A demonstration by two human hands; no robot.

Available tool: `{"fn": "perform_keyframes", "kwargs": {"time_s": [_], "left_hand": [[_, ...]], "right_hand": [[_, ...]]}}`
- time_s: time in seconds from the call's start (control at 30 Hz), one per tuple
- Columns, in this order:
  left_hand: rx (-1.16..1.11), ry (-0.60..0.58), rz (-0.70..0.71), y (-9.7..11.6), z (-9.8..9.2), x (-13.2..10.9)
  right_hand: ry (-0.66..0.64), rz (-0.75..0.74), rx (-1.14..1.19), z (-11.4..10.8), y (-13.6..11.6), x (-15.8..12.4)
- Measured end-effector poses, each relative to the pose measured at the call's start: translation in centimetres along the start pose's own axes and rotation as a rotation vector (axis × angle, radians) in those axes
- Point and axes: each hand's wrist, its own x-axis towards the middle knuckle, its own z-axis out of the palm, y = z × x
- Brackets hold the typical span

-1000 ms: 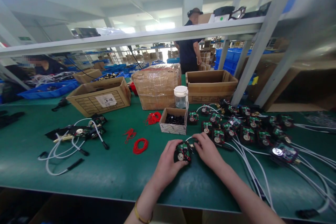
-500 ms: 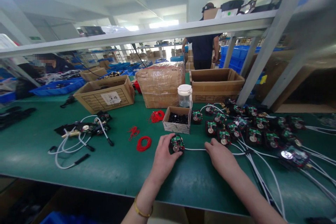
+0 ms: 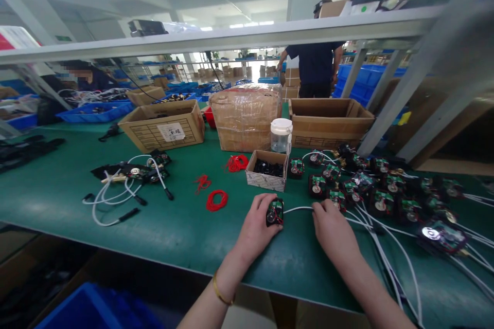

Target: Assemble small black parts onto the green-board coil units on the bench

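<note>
My left hand (image 3: pixel 259 223) grips a small black housing with a green circuit board (image 3: pixel 275 212), a round silver part and red wires inside. From its right side runs a white cable (image 3: pixel 298 208), which my right hand (image 3: pixel 332 226) pinches a short way along. Just behind my hands stands a small open carton (image 3: pixel 266 181) of black parts. To the right lie several similar circuit-board housings (image 3: pixel 381 201) with white cables. Red wire bundles (image 3: pixel 216 199) rest left of my left hand.
Farther left lies a cluster of black parts and white cables (image 3: pixel 133 175). Cardboard boxes (image 3: pixel 164 131), a taped carton (image 3: pixel 245 123) and a lidded clear jar (image 3: pixel 281 136) line the back. A metal shelf (image 3: pixel 216 38) spans above. A person (image 3: pixel 316 69) stands beyond, another sits at left.
The held housing has turned more upright in my left hand, and the cable between my hands now bows upward slightly. The whole view has shifted a little.
</note>
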Motion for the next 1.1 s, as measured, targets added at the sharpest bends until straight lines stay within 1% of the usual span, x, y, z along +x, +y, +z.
{"fn": "perform_keyframes", "kwargs": {"time_s": [0.1,0.2,0.3,0.37,0.57,0.77,0.87,1.0,1.1], "left_hand": [[-0.005,0.020,0.010,0.2,0.2,-0.2],[-0.005,0.032,0.016,0.4,0.3,-0.4],[-0.003,0.025,0.008,0.6,0.4,-0.6],[-0.006,0.018,-0.001,0.6,0.5,-0.7],[0.009,0.001,-0.017,0.6,0.6,-0.8],[0.034,-0.043,-0.037,0.8,0.6,-0.8],[0.044,-0.037,-0.042,0.9,0.6,-1.0],[0.052,-0.018,-0.038,1.3,0.7,-1.2],[0.041,0.005,-0.037,1.5,0.9,-1.4]], "right_hand": [[0.019,-0.059,0.280,0.3,-0.6,-0.2],[-0.045,-0.116,0.535,0.2,-1.7,-0.2],[-0.114,-0.123,0.671,0.0,-3.0,-0.2],[-0.131,-0.114,0.724,0.0,-3.7,-0.1],[-0.099,-0.094,0.765,-0.1,-4.7,-0.3],[-0.141,-0.049,0.763,0.0,-4.8,-0.5],[-0.138,-0.029,0.768,0.0,-5.3,-0.3],[-0.090,-0.016,0.768,-0.1,-6.0,0.1],[-0.079,0.000,0.775,0.1,-6.3,0.2]]}}
